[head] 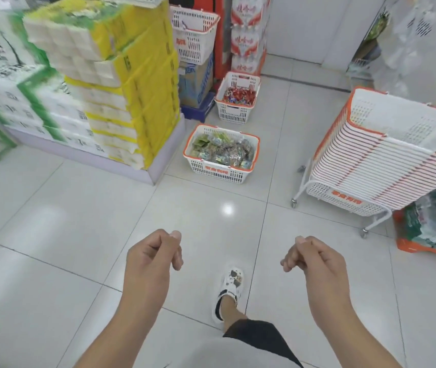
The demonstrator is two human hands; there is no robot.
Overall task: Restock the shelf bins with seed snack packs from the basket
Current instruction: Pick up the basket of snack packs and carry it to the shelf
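Note:
A white basket with an orange rim (pixel 255 155) stands on the tiled floor ahead of me, filled with green and brown seed snack packs (pixel 222 150). My left hand (pixel 154 257) and my right hand (pixel 315 257) hover low in front of me, well short of the basket. Both are curled into loose fists and hold nothing. No shelf bins are in view.
A second basket (pixel 238 112) with red packs sits behind the first. Stacked tissue packs (pixel 121 83) on a low platform fill the left. A wheeled stack of nested baskets (pixel 376 160) stands at the right. My foot in a white shoe (pixel 230 285) is on the floor.

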